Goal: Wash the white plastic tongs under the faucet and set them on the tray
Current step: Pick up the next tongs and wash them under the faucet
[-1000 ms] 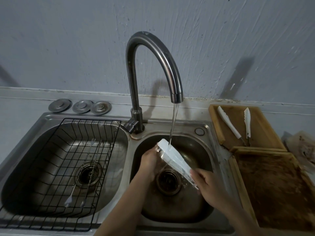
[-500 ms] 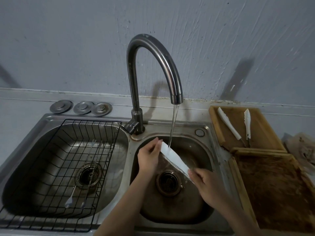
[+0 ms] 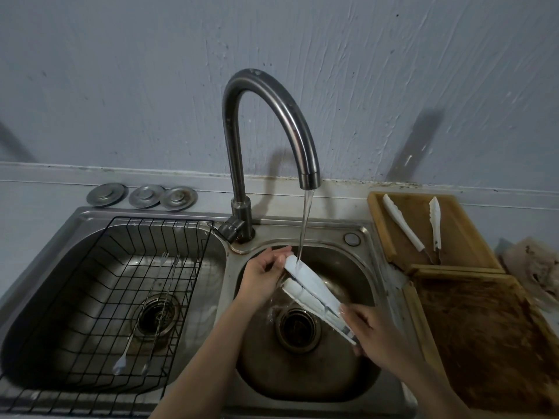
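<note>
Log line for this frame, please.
phase: rinsing | white tongs under faucet stream, over right basin | left hand at tips | right hand grips hinge end | tray: not yet

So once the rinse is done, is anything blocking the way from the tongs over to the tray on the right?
Nothing visible does. The tongs sit under the faucet, held by the left hand and right hand. Only the sink rim lies before the tray, which already holds two white pieces, with bare wood between.
</note>
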A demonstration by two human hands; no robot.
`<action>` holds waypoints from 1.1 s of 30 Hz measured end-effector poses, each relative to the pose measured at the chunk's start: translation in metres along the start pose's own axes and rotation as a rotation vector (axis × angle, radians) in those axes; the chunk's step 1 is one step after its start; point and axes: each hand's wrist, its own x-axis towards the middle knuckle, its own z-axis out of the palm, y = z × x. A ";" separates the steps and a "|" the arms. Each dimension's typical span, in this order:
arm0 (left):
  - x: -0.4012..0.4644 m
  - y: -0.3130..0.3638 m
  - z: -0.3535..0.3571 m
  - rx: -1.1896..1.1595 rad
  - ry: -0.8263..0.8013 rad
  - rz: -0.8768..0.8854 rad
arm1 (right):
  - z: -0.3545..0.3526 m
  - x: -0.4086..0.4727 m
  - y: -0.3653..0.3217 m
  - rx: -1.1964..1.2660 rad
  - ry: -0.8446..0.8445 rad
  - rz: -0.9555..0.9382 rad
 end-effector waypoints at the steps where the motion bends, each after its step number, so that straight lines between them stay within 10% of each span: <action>1: -0.001 0.003 -0.002 -0.013 -0.033 0.002 | -0.001 0.000 -0.001 0.014 -0.007 0.019; 18: 0.009 0.017 -0.009 0.414 0.044 -0.038 | 0.001 0.007 -0.015 0.150 -0.088 0.100; 33: 0.002 0.012 -0.006 0.201 0.114 0.002 | -0.004 0.006 -0.016 0.039 -0.071 0.100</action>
